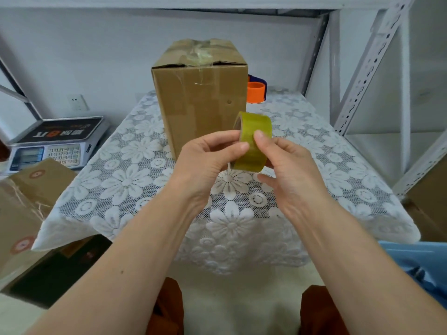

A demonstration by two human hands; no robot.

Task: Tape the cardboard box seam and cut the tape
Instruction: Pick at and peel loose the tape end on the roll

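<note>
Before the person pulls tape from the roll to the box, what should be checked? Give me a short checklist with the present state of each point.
1. Tape roll is held securely: ok, the left hand and the right hand both grip it above the table.
2. Free end of the tape is found and lifted: cannot tell, no loose end shows.
3. Cardboard box stands stable on the lace tablecloth: ok, it is upright.
4. Top seam lies flat for new tape: not ok, the flaps dip at the middle under crumpled old tape.
5. Cutting tool is within reach: cannot tell, only an orange dispenser shows partly behind the box.
</note>
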